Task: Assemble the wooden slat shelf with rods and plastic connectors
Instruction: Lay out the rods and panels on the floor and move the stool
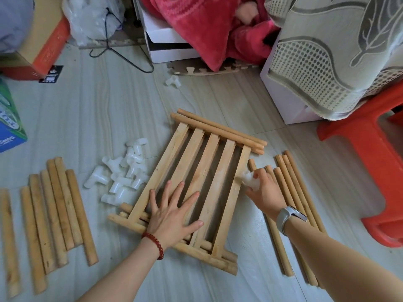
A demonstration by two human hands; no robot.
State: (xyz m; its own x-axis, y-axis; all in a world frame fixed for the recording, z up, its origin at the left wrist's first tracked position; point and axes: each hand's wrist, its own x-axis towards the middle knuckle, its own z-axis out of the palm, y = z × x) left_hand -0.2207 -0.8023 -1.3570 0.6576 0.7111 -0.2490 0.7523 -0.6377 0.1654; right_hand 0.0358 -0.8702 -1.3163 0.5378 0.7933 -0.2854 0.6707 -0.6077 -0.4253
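slat panel: wooden slat shelf panel [196, 171] flat on the floor [109, 101], mid-floor, five slats running away from the person, tilted a bit clockwise
panel rods: rods under both ends of the slats; far pair [220, 129] sticks out past the slats, near ones [174, 245] by the person's wrist
left hand: left hand [172, 212] flat on the slats at the near end, fingers spread and straight, pressing down; red bead bracelet [153, 244] on the wrist
right hand: right hand [265, 192] at the panel's right edge, fingers curled round a white plastic connector [249, 180]; connector touching or just beside the outer slat, can't tell which — part hidden by fingers; watch [290, 216] on the wrist
connector pile: loose white plastic connectors [124, 173] heaped on the floor just left of the panel
stray connector: single connector [173, 81] on the floor beyond the panel, well apart
short rods: row of thick short rods [50, 212] lying side by side at the left of the floor
long rods: bundle of thinner long rods [292, 192] on the floor right of the panel, under the right forearm
surroundings: red plastic stool [370, 149] at the right edge; cardboard box [41, 49] far left; red blanket [207, 31] over a white box at the far side
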